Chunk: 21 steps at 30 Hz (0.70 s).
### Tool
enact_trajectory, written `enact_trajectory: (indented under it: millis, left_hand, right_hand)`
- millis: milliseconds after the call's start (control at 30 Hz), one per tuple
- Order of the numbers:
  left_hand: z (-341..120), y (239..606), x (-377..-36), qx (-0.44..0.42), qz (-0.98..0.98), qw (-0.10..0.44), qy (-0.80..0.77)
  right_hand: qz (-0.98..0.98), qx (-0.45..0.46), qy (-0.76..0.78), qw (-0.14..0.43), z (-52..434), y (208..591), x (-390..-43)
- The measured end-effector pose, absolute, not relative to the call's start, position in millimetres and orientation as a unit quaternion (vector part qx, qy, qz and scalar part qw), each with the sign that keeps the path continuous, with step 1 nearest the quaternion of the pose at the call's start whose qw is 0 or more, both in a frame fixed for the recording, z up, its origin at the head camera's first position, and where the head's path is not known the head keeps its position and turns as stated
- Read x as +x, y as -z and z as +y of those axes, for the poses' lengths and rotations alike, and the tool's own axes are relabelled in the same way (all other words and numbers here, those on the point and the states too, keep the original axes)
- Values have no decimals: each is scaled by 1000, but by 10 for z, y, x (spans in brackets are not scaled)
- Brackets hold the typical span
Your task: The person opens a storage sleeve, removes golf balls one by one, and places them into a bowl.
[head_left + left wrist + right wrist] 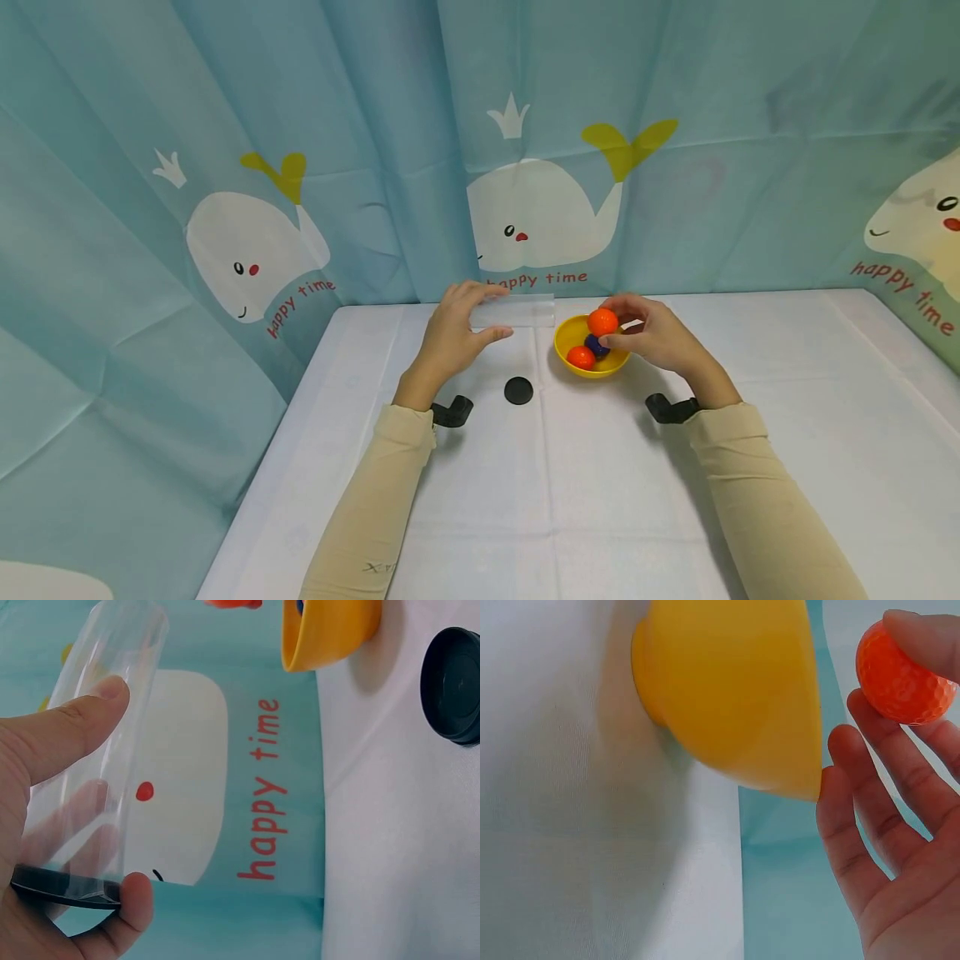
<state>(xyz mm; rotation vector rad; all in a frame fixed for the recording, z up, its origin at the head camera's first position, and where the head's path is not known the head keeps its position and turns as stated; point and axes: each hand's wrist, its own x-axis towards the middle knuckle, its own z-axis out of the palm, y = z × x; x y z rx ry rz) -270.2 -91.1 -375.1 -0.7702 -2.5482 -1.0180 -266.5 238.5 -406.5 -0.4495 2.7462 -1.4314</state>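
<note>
My left hand (448,335) holds a clear plastic tube (528,311) on its side, its far end pointing toward the bowl. In the left wrist view, a black cap (67,888) closes the tube's end near my fingers, and no ball shows inside. Between thumb and fingers, my right hand (660,335) pinches an orange golf ball (900,679) above the yellow bowl (592,374). A second orange ball (581,358) and a dark blue ball (596,345) lie in the bowl, the blue one partly covered by my right thumb.
A round black lid (518,391) lies on the white tablecloth (495,492), in front of the tube and left of the bowl. Behind the table hangs a blue curtain (405,167) printed with whales. Each wrist wears a black camera mount (453,412).
</note>
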Motion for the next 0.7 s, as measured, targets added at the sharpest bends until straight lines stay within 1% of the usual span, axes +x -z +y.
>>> enact_trajectory:
  millis: [267, 433, 700]
  left_hand:
    - [-915, 3747, -2696, -266, -886, 141, 354]
    - [-914, 3752, -2702, -266, -884, 137, 360]
    - [-914, 3769, -2708, -261, -886, 133, 360]
  right_hand:
    - [883, -147, 446, -4, 2418, 4077, -2669]
    - [886, -156, 436, 0, 2462, 4094, -2670]
    - [876, -191, 442, 32, 2530, 4148, -2682]
